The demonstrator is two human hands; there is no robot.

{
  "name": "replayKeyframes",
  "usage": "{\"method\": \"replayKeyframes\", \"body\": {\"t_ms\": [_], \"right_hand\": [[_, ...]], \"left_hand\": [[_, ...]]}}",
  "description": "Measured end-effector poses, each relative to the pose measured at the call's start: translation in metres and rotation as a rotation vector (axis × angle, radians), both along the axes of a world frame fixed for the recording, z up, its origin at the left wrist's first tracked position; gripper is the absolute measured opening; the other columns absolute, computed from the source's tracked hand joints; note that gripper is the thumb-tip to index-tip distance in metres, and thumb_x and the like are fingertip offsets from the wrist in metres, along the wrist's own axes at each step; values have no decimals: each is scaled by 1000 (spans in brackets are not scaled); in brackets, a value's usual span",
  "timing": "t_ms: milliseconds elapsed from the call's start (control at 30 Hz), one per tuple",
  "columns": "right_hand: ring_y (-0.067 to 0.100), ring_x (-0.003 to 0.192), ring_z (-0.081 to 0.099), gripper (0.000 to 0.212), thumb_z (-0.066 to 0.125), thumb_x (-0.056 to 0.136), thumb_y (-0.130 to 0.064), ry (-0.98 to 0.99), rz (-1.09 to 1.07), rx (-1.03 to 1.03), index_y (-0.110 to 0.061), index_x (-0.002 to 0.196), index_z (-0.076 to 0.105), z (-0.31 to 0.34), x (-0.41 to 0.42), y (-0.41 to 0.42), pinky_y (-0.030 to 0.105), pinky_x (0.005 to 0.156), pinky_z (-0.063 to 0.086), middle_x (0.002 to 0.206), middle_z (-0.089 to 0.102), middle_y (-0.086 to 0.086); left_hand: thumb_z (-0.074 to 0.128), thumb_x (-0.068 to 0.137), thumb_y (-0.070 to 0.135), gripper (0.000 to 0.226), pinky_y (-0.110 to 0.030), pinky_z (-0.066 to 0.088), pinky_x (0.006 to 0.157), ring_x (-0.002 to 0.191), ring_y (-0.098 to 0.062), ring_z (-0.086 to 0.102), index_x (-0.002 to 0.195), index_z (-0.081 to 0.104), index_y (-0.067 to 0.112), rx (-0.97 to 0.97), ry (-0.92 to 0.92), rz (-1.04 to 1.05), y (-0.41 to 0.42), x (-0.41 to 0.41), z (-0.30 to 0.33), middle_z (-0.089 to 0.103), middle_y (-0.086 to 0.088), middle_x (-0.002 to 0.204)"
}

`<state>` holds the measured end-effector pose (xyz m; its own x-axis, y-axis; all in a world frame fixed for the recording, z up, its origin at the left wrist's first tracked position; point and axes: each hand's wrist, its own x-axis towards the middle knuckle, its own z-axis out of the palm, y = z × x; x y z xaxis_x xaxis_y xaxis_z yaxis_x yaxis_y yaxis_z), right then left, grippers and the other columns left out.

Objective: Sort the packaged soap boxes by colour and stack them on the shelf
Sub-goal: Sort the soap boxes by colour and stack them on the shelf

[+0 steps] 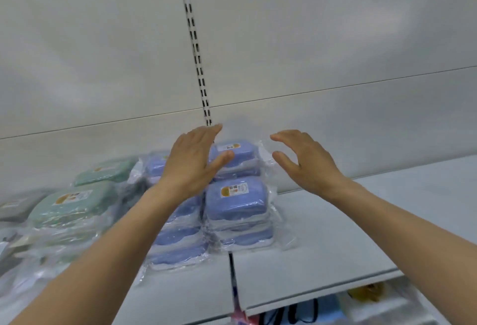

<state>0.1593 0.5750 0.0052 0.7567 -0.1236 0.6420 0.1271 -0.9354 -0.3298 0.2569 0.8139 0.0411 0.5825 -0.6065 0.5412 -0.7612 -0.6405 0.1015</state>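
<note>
Stacks of rounded blue soap boxes [236, 202] in crinkled clear plastic sit on the smooth white shelf [322, 242], mint-green boxes [69, 204] leftward. Left hand [191, 162] and right hand [307, 161] hover above, fingers loose, holding nothing.

bare shelf [348, 237] right of blue soap stacks [236, 203], green stacks [69, 206] crowding left

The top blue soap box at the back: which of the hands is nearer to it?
Left. The left hand overlaps the top blue soap box's left edge, thumb in front of it; the right hand hovers apart to its right.
</note>
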Motion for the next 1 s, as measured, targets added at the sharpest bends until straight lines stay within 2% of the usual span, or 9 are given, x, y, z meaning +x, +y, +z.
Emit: {"method": "replayKeyframes", "body": {"t_ms": [133,267,367,500,600,667,833,900,1000], "right_hand": [[17,115,55,38,47,93,-37,-163,-84,-53,-22,125,61,-26,-81,-43,31,88,41,127,61,-4],[19,108,58,43,45,93,-38,-125,-196,-40,-19,131,56,-71,-168,-95,34,78,51,128,60,-3],[19,116,53,49,45,92,-42,18,-305,12,-24,138,44,-111,-241,-148,40,85,51,135,54,-4],[18,136,34,59,43,94,-51,273,-524,58,-29,147,32,-163,-339,-222,45,105,38,152,35,-4],[19,141,28,58,46,97,-48,402,-587,179,-31,150,28,-199,-398,-259,42,105,40,156,25,-4],[17,141,27,60,49,97,-45,497,-618,275,-32,150,25,-222,-430,-277,42,100,44,156,21,-6],[18,124,48,61,56,95,-36,725,-630,440,-31,149,27,-300,-495,-313,37,88,48,146,33,-6],[20,127,49,64,56,93,-37,890,-661,478,-32,149,27,-335,-512,-322,40,96,45,147,33,-5],[24,130,45,64,57,92,-34,1047,-716,621,-23,150,30,-388,-526,-333,35,106,37,146,39,4]], "left_hand": [[38,92,62,68,-33,31,108,130,-21,44,147,40,21,-176,-75,-181,-71,-75,-34,49,-1,145],[40,94,60,68,-35,36,108,134,-18,43,150,34,23,-87,20,-367,-157,-145,-87,44,0,150],[42,91,60,70,-42,43,104,130,-25,49,149,38,20,36,37,-434,-224,-197,-126,47,-5,148],[40,88,66,73,-46,39,106,130,-28,47,147,37,22,189,50,-463,-306,-258,-175,46,-5,147],[38,88,68,75,-43,32,111,133,-25,44,148,37,23,272,119,-489,-356,-298,-214,46,-3,147],[38,88,65,75,-45,39,107,130,-28,47,146,41,19,299,203,-551,-381,-326,-241,49,-6,144],[49,93,54,70,-39,42,105,133,-22,43,151,32,20,395,416,-688,-422,-383,-321,41,-3,149],[54,94,51,73,-36,40,106,138,-19,36,154,23,23,476,570,-678,-433,-398,-361,32,-1,155],[58,94,46,77,-26,27,110,143,-18,27,156,19,19,598,790,-653,-448,-413,-426,27,-3,158]]}}
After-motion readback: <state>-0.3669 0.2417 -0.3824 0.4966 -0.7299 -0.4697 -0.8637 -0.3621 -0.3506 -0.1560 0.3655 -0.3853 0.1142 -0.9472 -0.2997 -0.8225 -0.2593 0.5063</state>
